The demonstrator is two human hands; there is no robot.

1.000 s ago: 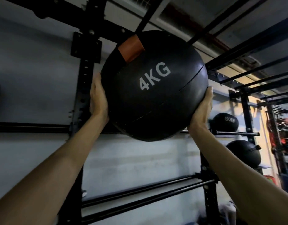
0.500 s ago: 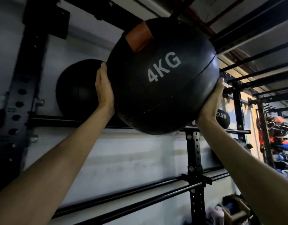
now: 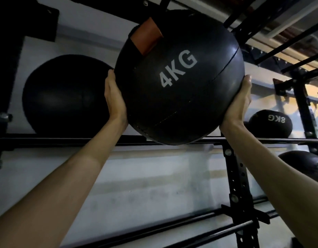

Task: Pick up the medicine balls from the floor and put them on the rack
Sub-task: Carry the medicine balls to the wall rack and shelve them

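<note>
Ball [image 3: 179,104], smooth seamed black sphere, between open-palmed left hand [image 3: 115,102] and right hand [image 3: 238,104].

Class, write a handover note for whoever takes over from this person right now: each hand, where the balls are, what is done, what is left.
Left hand: flat against the left side of the 4KG ball.
Right hand: flat under its right side.
4KG ball: held up between both hands, its bottom level with the top rail, between the dark ball at left and the 8KG ball at right.
Done: those two sit on the rail; a third ball sits lower right.
Left: set the 4KG ball on the rail and let go. The floor is out of view.
</note>
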